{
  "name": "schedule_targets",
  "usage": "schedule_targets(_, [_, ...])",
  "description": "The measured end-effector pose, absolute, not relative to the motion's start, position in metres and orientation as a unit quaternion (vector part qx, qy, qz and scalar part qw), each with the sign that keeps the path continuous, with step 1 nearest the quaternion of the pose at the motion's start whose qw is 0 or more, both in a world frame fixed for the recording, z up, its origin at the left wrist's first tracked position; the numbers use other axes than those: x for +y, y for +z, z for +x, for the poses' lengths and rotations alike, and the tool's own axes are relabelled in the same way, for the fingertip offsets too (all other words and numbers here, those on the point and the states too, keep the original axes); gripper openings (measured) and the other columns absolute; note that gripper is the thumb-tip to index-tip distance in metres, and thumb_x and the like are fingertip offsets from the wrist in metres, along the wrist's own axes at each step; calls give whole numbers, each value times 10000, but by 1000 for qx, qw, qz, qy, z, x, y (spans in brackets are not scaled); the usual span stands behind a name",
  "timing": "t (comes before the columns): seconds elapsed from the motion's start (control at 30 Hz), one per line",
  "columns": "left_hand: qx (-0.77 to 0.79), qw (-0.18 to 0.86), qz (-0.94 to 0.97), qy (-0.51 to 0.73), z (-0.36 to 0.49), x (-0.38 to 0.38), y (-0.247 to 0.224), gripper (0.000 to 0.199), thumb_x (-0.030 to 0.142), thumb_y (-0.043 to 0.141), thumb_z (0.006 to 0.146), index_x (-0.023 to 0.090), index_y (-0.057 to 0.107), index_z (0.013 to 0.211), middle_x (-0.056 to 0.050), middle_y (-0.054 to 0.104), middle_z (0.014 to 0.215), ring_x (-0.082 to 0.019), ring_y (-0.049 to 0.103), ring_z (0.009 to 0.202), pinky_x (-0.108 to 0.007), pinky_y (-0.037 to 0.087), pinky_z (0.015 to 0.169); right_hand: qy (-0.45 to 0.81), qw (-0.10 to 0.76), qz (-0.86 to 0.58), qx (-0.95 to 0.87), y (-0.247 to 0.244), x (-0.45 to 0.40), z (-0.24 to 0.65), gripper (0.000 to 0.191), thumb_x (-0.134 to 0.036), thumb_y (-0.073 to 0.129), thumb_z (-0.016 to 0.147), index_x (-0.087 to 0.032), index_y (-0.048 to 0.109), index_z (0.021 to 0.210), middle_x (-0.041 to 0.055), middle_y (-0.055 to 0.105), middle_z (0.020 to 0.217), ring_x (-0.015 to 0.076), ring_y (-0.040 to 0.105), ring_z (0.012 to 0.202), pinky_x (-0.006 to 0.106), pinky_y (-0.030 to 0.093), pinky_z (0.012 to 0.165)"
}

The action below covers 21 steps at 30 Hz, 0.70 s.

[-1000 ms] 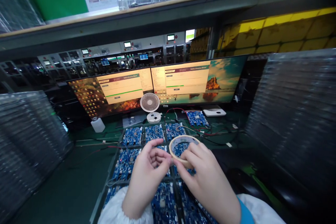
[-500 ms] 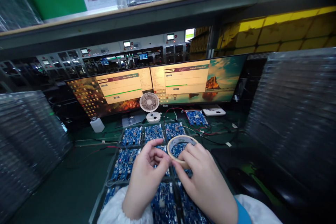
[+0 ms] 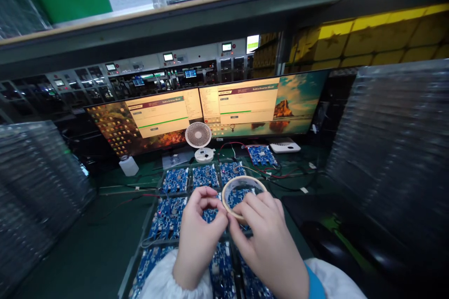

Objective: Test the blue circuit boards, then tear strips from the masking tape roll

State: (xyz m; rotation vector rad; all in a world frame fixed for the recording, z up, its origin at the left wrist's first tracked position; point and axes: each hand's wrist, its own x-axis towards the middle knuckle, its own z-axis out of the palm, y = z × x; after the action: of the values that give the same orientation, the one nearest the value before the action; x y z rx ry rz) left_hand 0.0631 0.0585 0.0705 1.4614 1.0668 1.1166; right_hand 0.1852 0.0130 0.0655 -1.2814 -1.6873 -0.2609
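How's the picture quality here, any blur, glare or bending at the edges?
Head view: wide-angle distortion bows the shelf and tilts the monitors; the tray stacks at both sides are smeared and soft; the screens glow brightest while the bench is dim; the right hand, left hand and tape roll at the centre are reasonably sharp.

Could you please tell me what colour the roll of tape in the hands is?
The tape roll is pale beige, seen in the head view.
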Motion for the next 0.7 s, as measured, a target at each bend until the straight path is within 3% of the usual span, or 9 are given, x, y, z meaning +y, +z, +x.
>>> schedule_targets(0.17, [417,545,558,466,65,59,71,368,243,618,670,177,352,915,35,557,702,-101,515,689,-225,414,676,-170,493,-517,-678,61,18,183,243,-161,517,886,-149,476,647,21,457,671,178,370,734,341,245,707])
schedule_targets(0.37, [390,588,536,463,65,58,69,384,157,609,669,191,294,887,62,545,692,-75,507,667,-196,412,663,-217,492,-506,-675,59,17,181,248,-110,525,854,-143,468,615,25,452,629,168,372,721,368,269,713])
schedule_targets(0.7, [376,690,428,447,66,64,63,481,130,592,639,181,257,981,75,552,647,-44,453,571,-182,342,612,-247,485,-495,-677,53,23,182,204,-104,534,848,-142,500,649,30,460,634,171,374,733,390,288,740])
